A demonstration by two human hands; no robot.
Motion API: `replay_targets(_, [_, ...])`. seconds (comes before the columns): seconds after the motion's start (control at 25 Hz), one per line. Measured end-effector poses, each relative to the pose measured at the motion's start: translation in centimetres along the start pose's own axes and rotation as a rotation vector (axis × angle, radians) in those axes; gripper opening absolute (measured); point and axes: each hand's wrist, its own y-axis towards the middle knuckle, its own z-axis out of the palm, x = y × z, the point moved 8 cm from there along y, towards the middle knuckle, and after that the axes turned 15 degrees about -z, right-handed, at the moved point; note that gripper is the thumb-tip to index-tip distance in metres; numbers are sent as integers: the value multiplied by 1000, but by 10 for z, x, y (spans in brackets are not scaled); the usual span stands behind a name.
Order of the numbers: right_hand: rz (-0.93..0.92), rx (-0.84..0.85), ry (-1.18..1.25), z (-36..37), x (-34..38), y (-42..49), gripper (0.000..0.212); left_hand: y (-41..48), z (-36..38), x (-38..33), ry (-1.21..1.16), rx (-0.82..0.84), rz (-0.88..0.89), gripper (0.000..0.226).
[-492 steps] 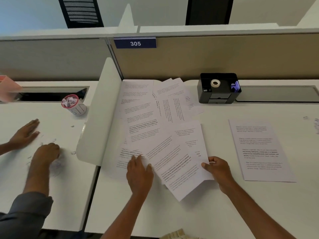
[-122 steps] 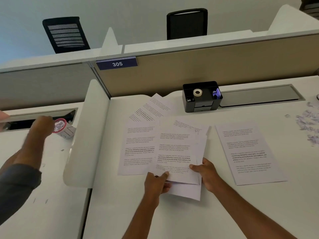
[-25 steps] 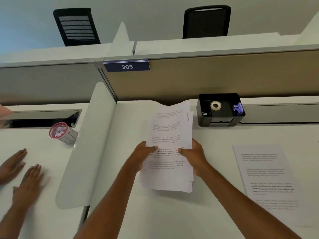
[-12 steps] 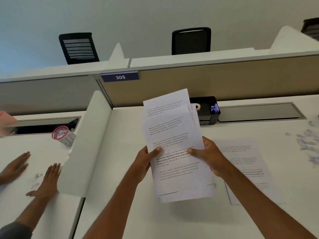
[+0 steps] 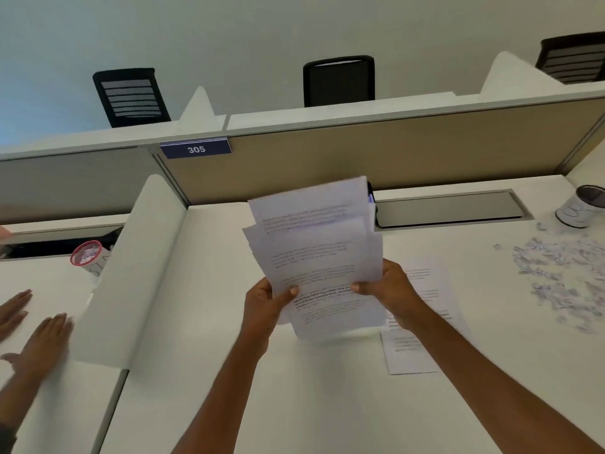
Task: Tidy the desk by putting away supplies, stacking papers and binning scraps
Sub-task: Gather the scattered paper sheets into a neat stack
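Papers (image 5: 314, 257) stand nearly upright between both hands, over the middle of the bench (image 5: 294, 404). Left hand (image 5: 263, 306) grips the lower left edge, thumb on the front page; right hand (image 5: 391, 290) grips the right edge the same way. The top edges are fanned and stepped — the stack is not square. Whether its bottom edge touches the bench I cannot tell.

The step in hand looks like jogging the sheets into line. To do it well, I would loosen both grips just enough for the pages to slide, tap the bottom edge flat on the bench, then turn the stack and tap a long edge too. Squeezing hard would lock the offsets in; too slack, and the front pages may spill forward.

One sheet (image 5: 422, 348) lies flat just right of the stack, partly behind the right wrist — the squared pile probably belongs on it, edges matched. Scraps (image 5: 563, 280) lie scattered far right, near a cup (image 5: 579, 208), not yet binned.
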Motion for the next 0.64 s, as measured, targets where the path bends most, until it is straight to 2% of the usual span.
replay_targets(0.24, [-33,19,-34,-8,1,12,36,-16,17,-2,-58,-116,80,23])
replay_targets(0.56, [-8,65,95,0,-8,0,38,-35,31,25,-192,-135,80,51])
replay_targets(0.64, [-3,48,116,-1,-8,-2,44,-36,33,28,-185,-163,66,49])
